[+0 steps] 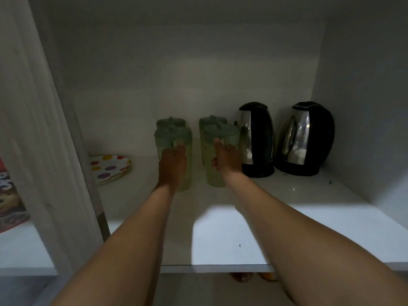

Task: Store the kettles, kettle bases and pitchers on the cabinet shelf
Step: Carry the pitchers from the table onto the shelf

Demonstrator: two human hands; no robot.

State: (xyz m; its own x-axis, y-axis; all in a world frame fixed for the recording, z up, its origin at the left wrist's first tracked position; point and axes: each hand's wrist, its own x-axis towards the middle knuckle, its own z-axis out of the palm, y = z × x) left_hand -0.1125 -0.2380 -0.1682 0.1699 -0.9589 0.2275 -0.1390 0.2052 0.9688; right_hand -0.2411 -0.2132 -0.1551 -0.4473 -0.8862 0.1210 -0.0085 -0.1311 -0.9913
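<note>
On the dim shelf [298,195], the left hand [173,164] grips one green pitcher [174,138] and the right hand [227,159] seems closed on another pitcher [220,140] beside two kettles [256,138].

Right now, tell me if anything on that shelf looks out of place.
Only the polka-dot plate at the left: it is no kettle or pitcher, and it sits tilted. The four green plastic pitchers and two steel-and-black kettles stand upright.
</note>
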